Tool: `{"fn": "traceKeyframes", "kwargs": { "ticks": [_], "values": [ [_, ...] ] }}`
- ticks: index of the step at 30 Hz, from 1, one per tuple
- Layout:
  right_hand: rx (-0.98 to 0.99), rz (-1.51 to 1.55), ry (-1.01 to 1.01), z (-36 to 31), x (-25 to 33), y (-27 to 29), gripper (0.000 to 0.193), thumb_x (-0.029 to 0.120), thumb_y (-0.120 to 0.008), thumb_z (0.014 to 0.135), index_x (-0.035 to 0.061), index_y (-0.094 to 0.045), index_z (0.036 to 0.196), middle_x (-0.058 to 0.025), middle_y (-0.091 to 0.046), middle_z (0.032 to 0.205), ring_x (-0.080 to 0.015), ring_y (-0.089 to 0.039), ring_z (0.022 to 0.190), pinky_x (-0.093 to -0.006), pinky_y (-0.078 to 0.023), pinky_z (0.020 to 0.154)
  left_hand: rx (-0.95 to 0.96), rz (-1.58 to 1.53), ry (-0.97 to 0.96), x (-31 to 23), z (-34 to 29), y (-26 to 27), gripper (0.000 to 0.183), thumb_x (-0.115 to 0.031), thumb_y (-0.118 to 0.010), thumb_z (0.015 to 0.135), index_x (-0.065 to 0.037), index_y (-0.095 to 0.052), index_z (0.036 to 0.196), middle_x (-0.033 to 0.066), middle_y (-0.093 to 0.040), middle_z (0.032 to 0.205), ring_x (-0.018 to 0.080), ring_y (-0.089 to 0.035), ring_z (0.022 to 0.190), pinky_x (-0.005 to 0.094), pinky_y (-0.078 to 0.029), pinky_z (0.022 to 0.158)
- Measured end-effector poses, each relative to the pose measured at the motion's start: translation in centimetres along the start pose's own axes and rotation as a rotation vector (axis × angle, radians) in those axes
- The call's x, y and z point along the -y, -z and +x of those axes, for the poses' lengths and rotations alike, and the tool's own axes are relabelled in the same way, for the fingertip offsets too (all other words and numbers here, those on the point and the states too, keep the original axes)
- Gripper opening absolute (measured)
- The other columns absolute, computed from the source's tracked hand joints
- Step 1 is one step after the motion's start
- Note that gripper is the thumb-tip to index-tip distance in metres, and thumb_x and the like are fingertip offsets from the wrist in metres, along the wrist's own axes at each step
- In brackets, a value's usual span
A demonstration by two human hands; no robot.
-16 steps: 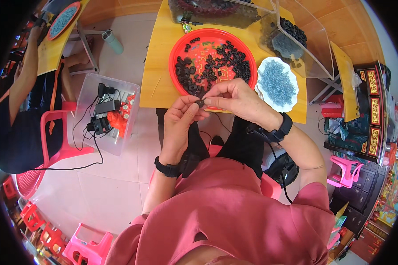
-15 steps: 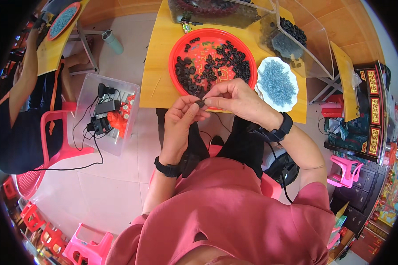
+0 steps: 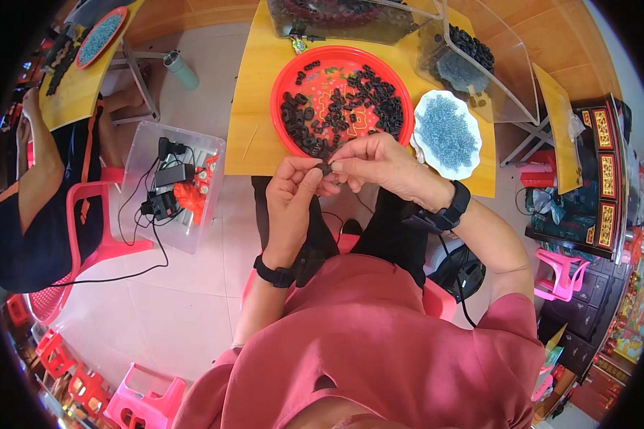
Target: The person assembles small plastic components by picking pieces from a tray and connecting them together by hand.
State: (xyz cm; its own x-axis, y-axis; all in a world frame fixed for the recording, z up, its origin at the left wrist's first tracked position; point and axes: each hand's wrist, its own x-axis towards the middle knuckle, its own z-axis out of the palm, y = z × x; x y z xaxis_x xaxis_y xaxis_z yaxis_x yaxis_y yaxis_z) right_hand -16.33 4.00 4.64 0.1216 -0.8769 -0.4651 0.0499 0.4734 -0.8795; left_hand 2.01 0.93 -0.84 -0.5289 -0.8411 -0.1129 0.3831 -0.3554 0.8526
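Note:
Both hands meet at the near rim of a round red tray (image 3: 277,107), pinching one small dark part (image 3: 325,169) between them. My left hand (image 3: 295,193) grips it from the left with thumb and fingers. From the right, my right hand (image 3: 383,166) closes thumb and forefinger on the same part; the fingertips hide most of it. Small black plastic pieces (image 3: 386,107) lie in loose heaps in the tray. Just right of the tray, a white scalloped plate (image 3: 467,171) holds a pile of small clear-bluish pieces (image 3: 445,132).
Clear bins (image 3: 508,68) with black parts stand along the back of the yellow table (image 3: 254,93). On the floor at left is a clear box (image 3: 211,214) with cables and adapters. A seated person (image 3: 39,186) is at another table, near a green bottle (image 3: 182,70).
My hands stay together on the small dark part with only slight finger movement. At far left, the other person's arm has drawn back from the tray on that table.

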Motion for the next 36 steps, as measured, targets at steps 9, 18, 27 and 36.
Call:
{"fn": "traceKeyframes", "kwargs": {
  "ticks": [9, 18, 27, 36],
  "values": [
    [0.043, 0.211, -0.025, 0.1, 0.5, -0.3, 0.019, 0.017, -0.063, 0.091, 0.0018, -0.067, 0.101, -0.0035, -0.065, 0.082, -0.0081, -0.06, 0.068, -0.0193, -0.049, 0.062, 0.033, -0.17, 0.035, -0.4, 0.1, 0.3, 0.015, -0.01, -0.052, 0.097, -0.001, -0.053, 0.108, 0.0111, -0.067, 0.089, 0.0157, -0.065, 0.075, 0.0254, -0.051, 0.069],
    [0.061, 0.283, -0.05, 0.0, 0.8, -0.4, 0.018, 0.016, -0.063, 0.091, 0.0012, -0.067, 0.1, -0.0042, -0.066, 0.083, -0.0084, -0.06, 0.068, -0.0201, -0.049, 0.063, 0.068, -0.263, 0.052, -0.5, 0.0, 0.4, 0.014, -0.009, -0.052, 0.096, -0.002, -0.053, 0.108, 0.0106, -0.066, 0.09, 0.016, -0.065, 0.074, 0.0253, -0.051, 0.07],
    [0.009, 0.188, -0.009, 0.0, 1.1, -0.6, 0.017, 0.016, -0.063, 0.091, 0.0022, -0.067, 0.099, -0.0041, -0.067, 0.085, -0.0076, -0.06, 0.07, -0.0201, -0.049, 0.065, 0.032, -0.19, 0.001, -0.6, 0.1, 0.1, 0.013, -0.009, -0.053, 0.096, -0.002, -0.053, 0.106, 0.0096, -0.066, 0.091, 0.0146, -0.063, 0.075, 0.0251, -0.05, 0.071],
    [-0.064, -0.069, 0.141, -1.0, 2.4, -1.3, 0.017, 0.013, -0.063, 0.091, 0.0002, -0.066, 0.101, -0.0027, -0.068, 0.088, -0.0054, -0.062, 0.081, -0.0183, -0.048, 0.071, 0.038, -0.176, 0.02, -0.4, 0.1, 0.2, 0.014, -0.01, -0.054, 0.095, -0.001, -0.053, 0.107, 0.0095, -0.066, 0.09, 0.0144, -0.064, 0.076, 0.0253, -0.05, 0.071]
  ]
}}
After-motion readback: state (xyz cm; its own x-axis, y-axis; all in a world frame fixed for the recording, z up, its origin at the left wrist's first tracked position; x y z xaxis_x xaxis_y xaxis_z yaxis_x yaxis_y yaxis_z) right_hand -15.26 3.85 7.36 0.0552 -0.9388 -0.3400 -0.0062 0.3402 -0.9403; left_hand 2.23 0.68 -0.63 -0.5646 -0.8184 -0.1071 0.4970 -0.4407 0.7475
